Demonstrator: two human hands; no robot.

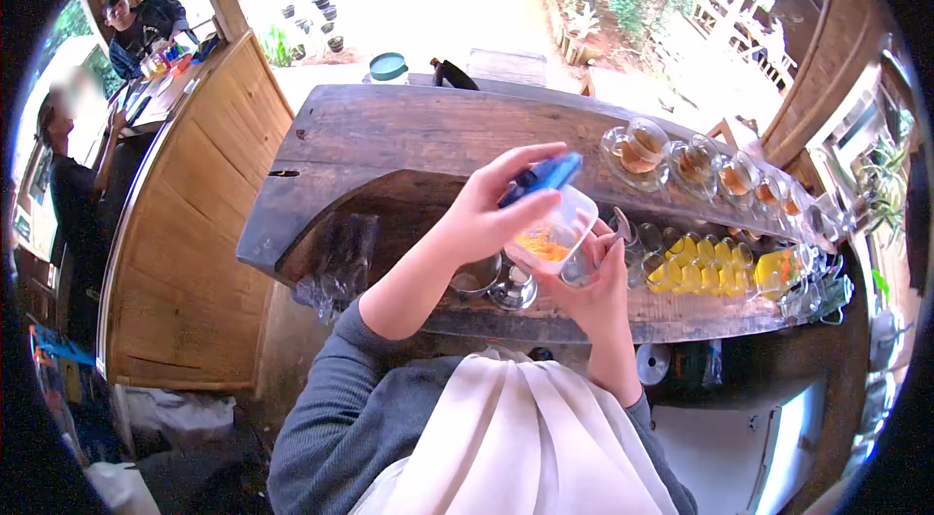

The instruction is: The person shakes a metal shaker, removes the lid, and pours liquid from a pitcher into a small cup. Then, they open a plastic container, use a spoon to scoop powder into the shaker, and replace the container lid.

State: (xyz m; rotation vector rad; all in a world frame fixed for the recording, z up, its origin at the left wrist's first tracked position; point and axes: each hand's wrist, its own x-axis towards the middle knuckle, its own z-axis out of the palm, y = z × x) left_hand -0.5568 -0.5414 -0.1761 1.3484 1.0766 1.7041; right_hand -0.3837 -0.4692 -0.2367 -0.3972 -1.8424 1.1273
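Note:
My left hand (496,209) is closed on a blue lid (545,177), which is tilted above a clear plastic container. Orange-yellow contents lie in the clear container (545,245). From below and the right, my right hand (595,286) grips this container, and a glass or spoon-like item beside its fingers is too small to make out. Just beneath my hands, a glass bowl (477,277) and a shiny metal item (513,291) stand on the lower wooden shelf.
Glass cups of brown drink (640,150) on saucers line the wooden counter (409,121) at the right. Below them are several glasses of yellow liquid (700,264). Clear glassware (341,252) stands left. Two people (146,24) are beyond a wooden partition (185,223).

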